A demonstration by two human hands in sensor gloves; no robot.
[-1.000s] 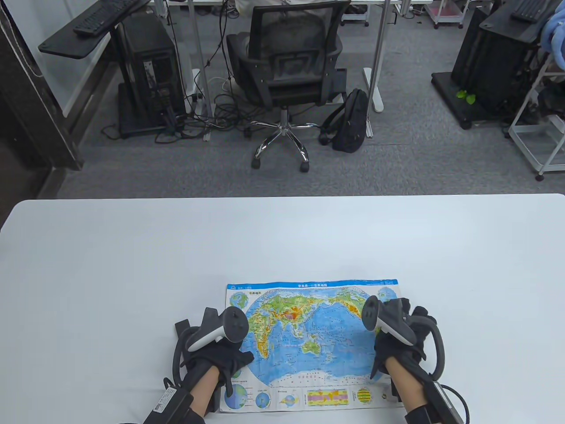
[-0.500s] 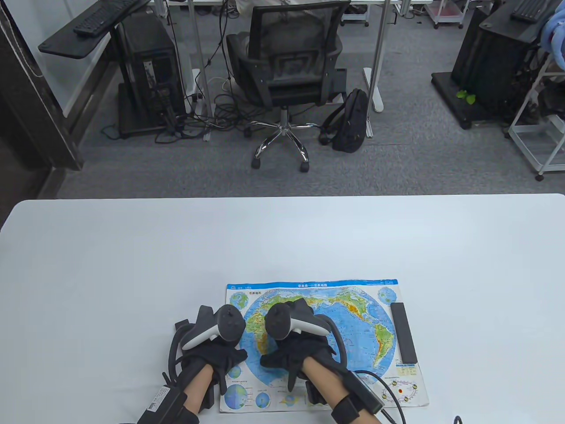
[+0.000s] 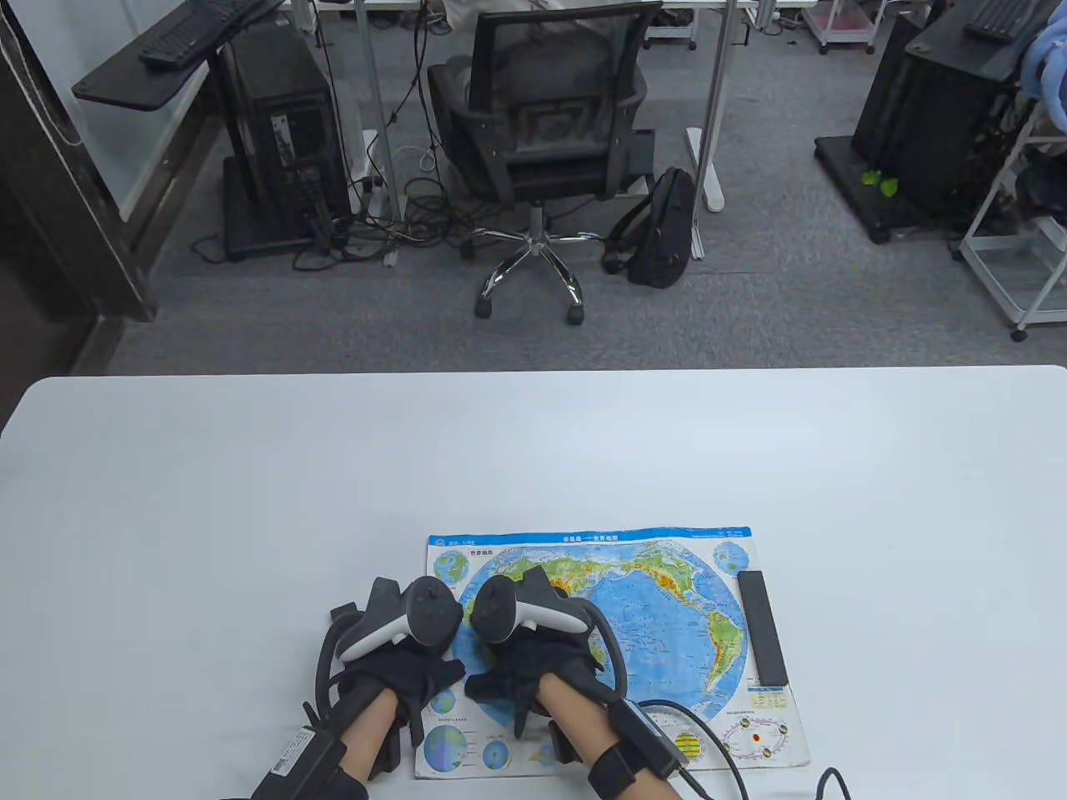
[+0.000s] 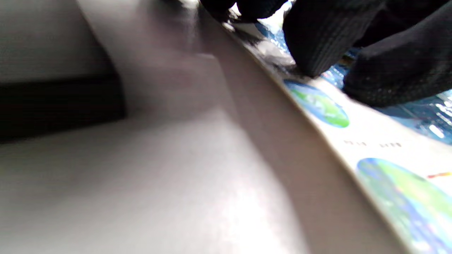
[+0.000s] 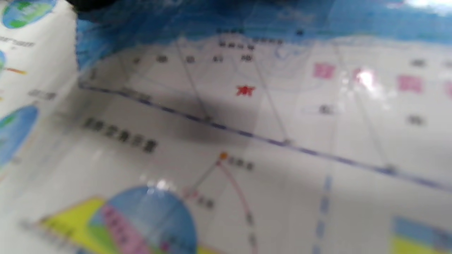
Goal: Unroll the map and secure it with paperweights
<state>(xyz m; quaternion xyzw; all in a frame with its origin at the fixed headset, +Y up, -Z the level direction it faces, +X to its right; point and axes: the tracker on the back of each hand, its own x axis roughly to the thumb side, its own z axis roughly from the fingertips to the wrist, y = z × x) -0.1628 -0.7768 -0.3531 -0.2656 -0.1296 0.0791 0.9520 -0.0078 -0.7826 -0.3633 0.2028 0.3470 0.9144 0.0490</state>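
Note:
The world map (image 3: 658,617) lies unrolled and flat on the white table (image 3: 533,450). A black bar paperweight (image 3: 762,627) lies on the map along its right edge. My left hand (image 3: 417,679) presses, fingers spread, on the map's left edge; its fingertips (image 4: 310,42) touch the paper in the left wrist view. A second black bar (image 3: 342,617) lies just left of the map, mostly hidden under my left hand. My right hand (image 3: 521,679) rests palm down on the map's left part, right beside my left hand, and holds nothing. The right wrist view shows only blurred map print (image 5: 247,141).
The table's near edge is just below the hands. Glove cables (image 3: 717,742) trail over the map's lower right. An office chair (image 3: 542,133) and a backpack (image 3: 663,225) stand on the floor beyond the table's far edge.
My right hand left the black bar on the map's right edge and slid left across the map to beside my left hand. My left hand stayed in place.

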